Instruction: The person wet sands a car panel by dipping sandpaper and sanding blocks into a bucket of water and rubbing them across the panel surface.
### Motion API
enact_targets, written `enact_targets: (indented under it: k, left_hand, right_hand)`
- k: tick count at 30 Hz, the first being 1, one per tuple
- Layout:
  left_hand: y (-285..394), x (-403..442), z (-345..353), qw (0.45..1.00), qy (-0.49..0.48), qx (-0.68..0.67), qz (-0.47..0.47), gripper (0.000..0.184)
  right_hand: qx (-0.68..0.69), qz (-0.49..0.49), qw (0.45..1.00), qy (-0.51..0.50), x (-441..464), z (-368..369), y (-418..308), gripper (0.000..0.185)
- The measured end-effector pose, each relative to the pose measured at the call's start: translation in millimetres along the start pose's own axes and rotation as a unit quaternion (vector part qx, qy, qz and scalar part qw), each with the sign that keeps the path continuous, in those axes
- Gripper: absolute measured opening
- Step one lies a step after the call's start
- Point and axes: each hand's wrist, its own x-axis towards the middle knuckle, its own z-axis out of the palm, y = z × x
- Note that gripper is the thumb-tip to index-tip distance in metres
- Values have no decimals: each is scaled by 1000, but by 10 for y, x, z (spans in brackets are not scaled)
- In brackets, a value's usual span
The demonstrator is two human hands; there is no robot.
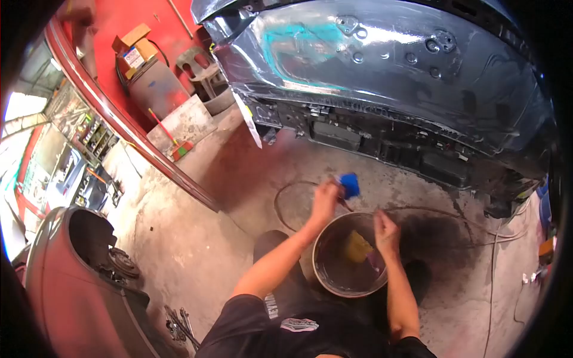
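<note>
My left hand (324,200) is closed on a small blue block (349,185), held out just beyond the far left rim of a round bucket (317,263). At the bucket's right rim is my right hand (387,230), its fingers drawn together; whatever they hold, if anything, is too small to make out. Inside the bucket lie a yellow sponge-like piece (358,247) and a purplish piece (375,261). The bucket stands between my legs.
A grey car body panel (382,65) with teal patches spans the upper right. A hose (418,208) loops over the concrete floor behind the bucket. At left are a reddish car part (77,286), a long red strip (134,140) and a broom (162,126).
</note>
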Motion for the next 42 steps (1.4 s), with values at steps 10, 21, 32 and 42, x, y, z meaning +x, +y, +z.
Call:
enact_targets:
  k: [10, 21, 32, 42]
  left_hand:
    - [2493, 1805, -876, 963, 134, 36, 229, 17]
    - [3575, 2814, -870, 686, 329, 543, 356, 33]
    - [3479, 2976, -514, 640, 385, 580, 326, 28]
    - [3184, 2770, 15, 607, 397, 582, 369, 22]
  right_hand:
    - [-275, -31, 957, -85, 132, -59, 533, 48]
    - [-315, -62, 945, -58, 123, -3, 667, 40]
    - [-331, -56, 938, -89, 170, -48, 527, 49]
    - [-325, -88, 937, -92, 153, -56, 549, 53]
